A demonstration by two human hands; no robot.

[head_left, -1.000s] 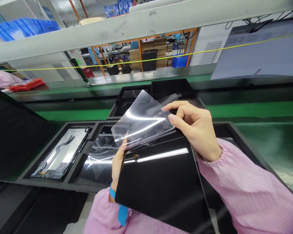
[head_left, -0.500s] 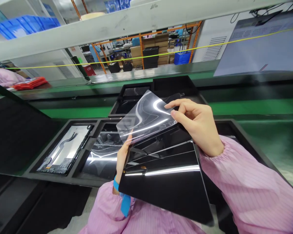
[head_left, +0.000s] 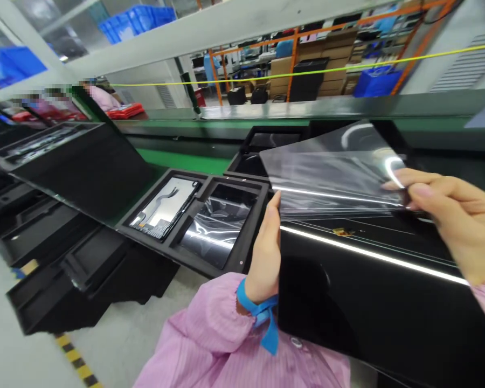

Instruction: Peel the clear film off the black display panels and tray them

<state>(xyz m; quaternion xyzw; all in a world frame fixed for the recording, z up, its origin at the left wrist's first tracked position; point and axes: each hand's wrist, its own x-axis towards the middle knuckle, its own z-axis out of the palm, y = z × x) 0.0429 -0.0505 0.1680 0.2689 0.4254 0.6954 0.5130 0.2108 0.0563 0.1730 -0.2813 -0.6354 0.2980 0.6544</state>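
Note:
My left hand (head_left: pixel 265 253), a blue band at its wrist, grips the left edge of a glossy black display panel (head_left: pixel 367 307). The panel is tilted in front of me and reflects a bright light strip. A transparent film (head_left: pixel 327 167) stands raised at the panel's far end. My right hand (head_left: pixel 456 210) pinches the film's right corner between thumb and fingers. Left of the panel, a black foam tray (head_left: pixel 242 262) holds an opened tablet body (head_left: pixel 161 207) with a grey cable and a shiny film-covered panel (head_left: pixel 222 221).
Several black trays (head_left: pixel 48 291) are stacked at the lower left, beside a large dark board (head_left: pixel 101 172). More foam trays (head_left: pixel 258 164) lie behind the film on the green bench (head_left: pixel 178 159). A yellow line (head_left: pixel 267 77) crosses ahead. Co-workers in pink are far left.
My view has swung left, so hands and panel appear farther right. My right hand has moved right relative to my left, and the film looks more stretched out. Both grips continue.

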